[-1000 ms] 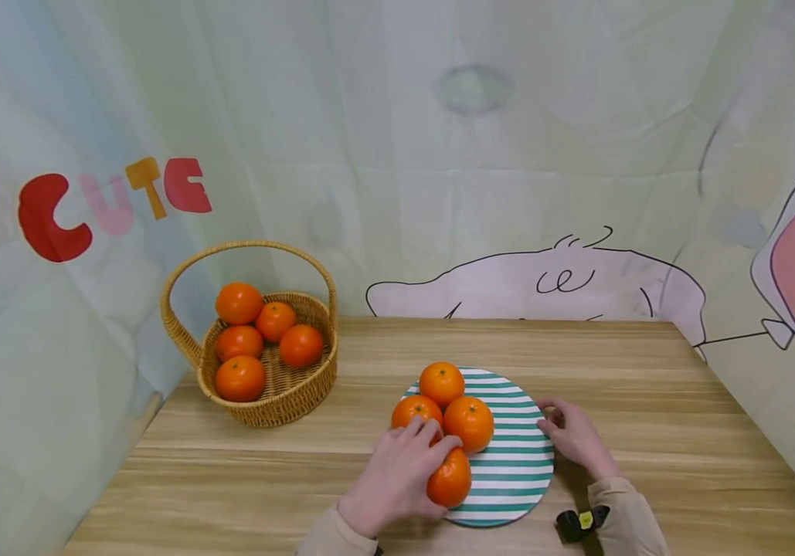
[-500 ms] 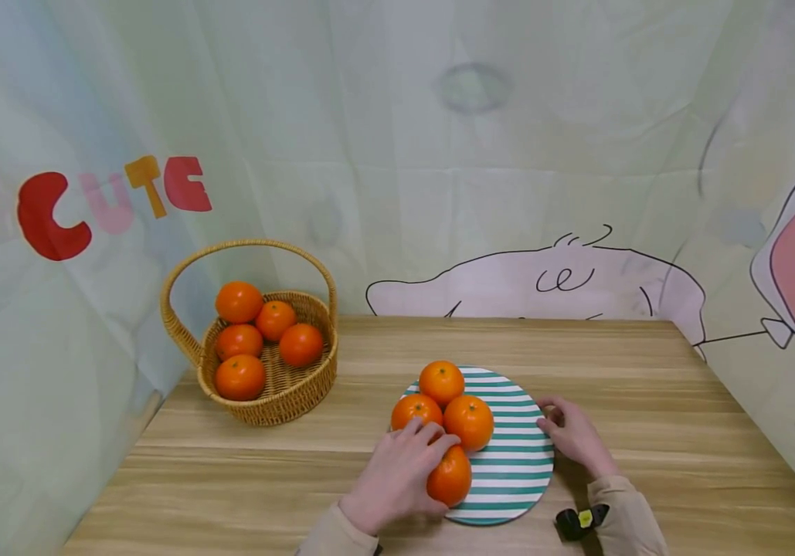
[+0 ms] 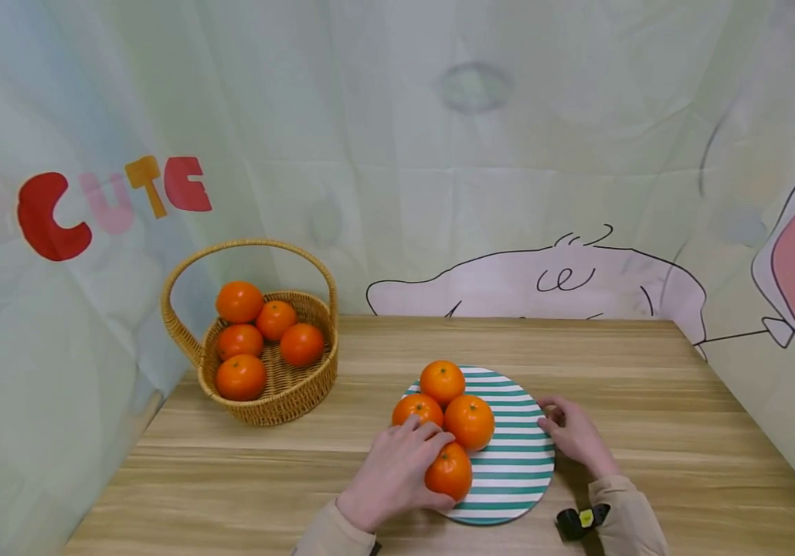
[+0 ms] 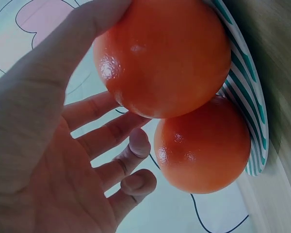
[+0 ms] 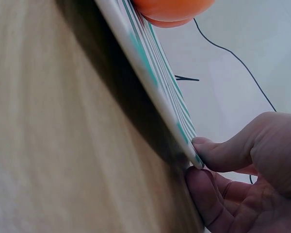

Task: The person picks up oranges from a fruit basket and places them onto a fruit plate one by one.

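My left hand (image 3: pixel 393 472) holds the nearest mandarin orange (image 3: pixel 450 474) on the plate's left side, thumb on the near side and fingers over the far side. In the left wrist view the thumb lies against this orange, two fingertips reach behind it, and the other two fingers are bent beside a second orange (image 4: pixel 203 148). A round plate (image 3: pixel 518 471) with green and white stripes carries the oranges, bunched on its left half. At the plate's right edge, my right hand (image 3: pixel 576 439) pinches the rim, thumb above and a finger below, as the right wrist view shows.
A wicker basket (image 3: pixel 300 398) with a tall handle stands at the back left and holds several oranges. The wooden table (image 3: pixel 613 371) ends at a printed curtain (image 3: pixel 397 193) behind. A black strap device (image 3: pixel 578 522) sits at the right sleeve.
My left fingers have shifted slightly on the near orange, showing more of its face, with the thumb a little further round its near side. The right hand and plate hold still.
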A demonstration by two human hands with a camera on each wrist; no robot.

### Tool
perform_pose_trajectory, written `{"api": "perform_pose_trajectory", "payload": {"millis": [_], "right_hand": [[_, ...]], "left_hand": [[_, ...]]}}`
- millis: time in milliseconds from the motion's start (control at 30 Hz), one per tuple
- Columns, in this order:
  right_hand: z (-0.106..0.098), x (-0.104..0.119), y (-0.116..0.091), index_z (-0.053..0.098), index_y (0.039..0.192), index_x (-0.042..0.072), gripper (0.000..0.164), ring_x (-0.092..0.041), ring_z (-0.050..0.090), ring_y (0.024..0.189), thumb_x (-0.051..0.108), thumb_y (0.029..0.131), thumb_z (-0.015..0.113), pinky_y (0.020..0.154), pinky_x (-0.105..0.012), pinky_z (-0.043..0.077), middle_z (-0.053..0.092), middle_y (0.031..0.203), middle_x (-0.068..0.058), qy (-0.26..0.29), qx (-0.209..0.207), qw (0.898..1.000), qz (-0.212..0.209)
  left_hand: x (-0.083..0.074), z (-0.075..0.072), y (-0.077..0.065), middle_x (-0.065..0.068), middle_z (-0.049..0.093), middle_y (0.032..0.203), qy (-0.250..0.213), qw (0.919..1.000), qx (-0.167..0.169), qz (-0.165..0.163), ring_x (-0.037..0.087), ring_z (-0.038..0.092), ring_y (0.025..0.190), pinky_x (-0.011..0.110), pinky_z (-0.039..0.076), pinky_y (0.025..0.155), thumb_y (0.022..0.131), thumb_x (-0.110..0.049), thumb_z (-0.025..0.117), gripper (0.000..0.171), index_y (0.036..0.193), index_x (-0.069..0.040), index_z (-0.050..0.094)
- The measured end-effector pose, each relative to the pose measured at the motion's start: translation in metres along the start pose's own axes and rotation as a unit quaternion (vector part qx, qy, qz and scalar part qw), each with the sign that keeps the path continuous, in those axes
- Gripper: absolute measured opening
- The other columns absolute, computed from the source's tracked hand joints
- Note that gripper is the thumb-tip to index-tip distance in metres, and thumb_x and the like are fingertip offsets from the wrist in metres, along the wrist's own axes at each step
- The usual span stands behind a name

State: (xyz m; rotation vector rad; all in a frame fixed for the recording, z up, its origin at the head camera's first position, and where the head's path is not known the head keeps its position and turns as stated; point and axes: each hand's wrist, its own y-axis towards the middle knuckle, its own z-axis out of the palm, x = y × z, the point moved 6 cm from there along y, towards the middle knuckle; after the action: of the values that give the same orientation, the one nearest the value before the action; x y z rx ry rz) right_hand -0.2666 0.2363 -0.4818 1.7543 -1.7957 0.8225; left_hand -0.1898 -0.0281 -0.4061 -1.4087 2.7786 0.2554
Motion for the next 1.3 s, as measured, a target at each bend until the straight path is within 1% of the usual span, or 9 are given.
{"api": "perform_pose_trajectory", "payload": {"millis": [133,367,600,833,1100,1300], "right_hand": [[0.0002,-0.0005,0.0,0.06,0.127,-0.001,0.032,-0.022,0.052,0.082,0.005,0.096,0.061,0.066,-0.032,0.039,0.055,0.09,-0.011,-0.001,0.001,1.0,0.002],[0.0005,-0.001,0.0,0.06,0.128,-0.001,0.032,-0.023,0.052,0.083,0.005,0.096,0.061,0.067,-0.032,0.039,0.055,0.09,-0.011,0.002,0.001,1.0,0.006],[0.0004,-0.0005,-0.0003,0.06,0.128,-0.001,0.033,-0.023,0.052,0.083,0.005,0.096,0.061,0.067,-0.031,0.039,0.055,0.09,-0.011,0.002,0.0,1.0,0.003],[0.0,0.0009,-0.0005,0.06,0.127,-0.002,0.032,-0.022,0.051,0.081,0.004,0.096,0.061,0.066,-0.032,0.039,0.054,0.088,-0.01,0.003,-0.001,1.0,-0.005],[0.0002,0.0005,-0.0004,0.06,0.126,-0.003,0.032,-0.022,0.051,0.081,0.004,0.095,0.061,0.066,-0.032,0.039,0.054,0.088,-0.01,0.004,-0.002,1.0,-0.007],[0.0,0.0011,-0.0009,0.06,0.126,-0.002,0.031,-0.022,0.051,0.08,0.005,0.095,0.061,0.066,-0.031,0.039,0.054,0.087,-0.01,0.004,-0.003,1.0,-0.004]], "left_hand": [[0.0005,0.0005,0.0,-0.006,0.067,0.122,0.002,1.0,-0.004,-0.003,0.022,0.057,0.112,0.037,0.051,0.08,0.07,-0.058,0.083,0.07,0.127,-0.022,0.066],[0.0012,0.0015,0.0001,-0.005,0.067,0.124,0.003,1.0,0.0,-0.008,0.025,0.058,0.116,0.041,0.052,0.085,0.072,-0.057,0.082,0.07,0.13,-0.021,0.065],[0.0013,0.0015,0.0004,-0.005,0.067,0.124,0.008,0.9999,-0.003,-0.007,0.023,0.058,0.114,0.039,0.051,0.082,0.072,-0.057,0.082,0.07,0.13,-0.022,0.065],[0.002,0.0038,0.0004,-0.004,0.067,0.126,0.001,0.9999,0.008,-0.011,0.027,0.059,0.118,0.044,0.053,0.088,0.073,-0.058,0.082,0.071,0.132,-0.022,0.064],[0.0017,0.0038,-0.0001,-0.004,0.067,0.125,0.003,1.0,0.001,-0.005,0.026,0.059,0.117,0.044,0.053,0.087,0.073,-0.058,0.082,0.072,0.132,-0.021,0.063],[0.0018,0.0039,-0.0003,-0.004,0.066,0.126,-0.002,1.0,0.005,-0.007,0.027,0.059,0.119,0.046,0.053,0.089,0.073,-0.058,0.082,0.072,0.133,-0.021,0.063]]}}
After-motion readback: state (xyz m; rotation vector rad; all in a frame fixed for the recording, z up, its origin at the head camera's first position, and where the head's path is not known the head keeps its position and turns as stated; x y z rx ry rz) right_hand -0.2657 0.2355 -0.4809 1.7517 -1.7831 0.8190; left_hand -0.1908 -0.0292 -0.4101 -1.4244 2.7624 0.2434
